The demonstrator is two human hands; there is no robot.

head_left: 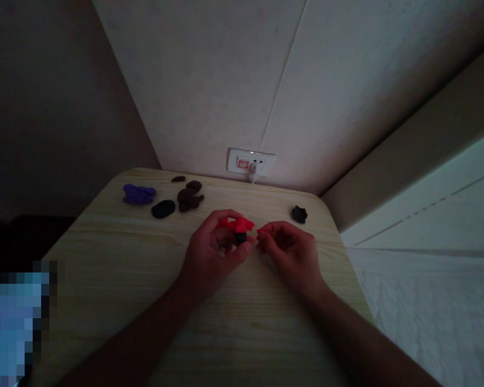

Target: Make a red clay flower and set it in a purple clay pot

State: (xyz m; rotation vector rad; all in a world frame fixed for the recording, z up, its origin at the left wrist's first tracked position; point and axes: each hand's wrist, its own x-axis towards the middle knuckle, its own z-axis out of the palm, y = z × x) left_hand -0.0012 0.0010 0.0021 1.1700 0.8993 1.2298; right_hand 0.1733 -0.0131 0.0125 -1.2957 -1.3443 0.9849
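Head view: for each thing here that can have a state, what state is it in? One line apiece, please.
Red-and-black piece, held in the left hand
Small red bit, pinched in the right hand
Purple lump, lying on the table
Black oval, flattened
Large brown lump, irregular
Black lump at right, jagged-edged
Plug, in the wall socket

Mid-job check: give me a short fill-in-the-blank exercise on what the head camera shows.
The left hand holds a red piece whose lower part is coloured ____.
The right hand pinches a small bit coloured ____.
The lump farthest left on the table is coloured ____.
The socket plate is fixed to the ____.

Missing words: black; red; purple; wall.
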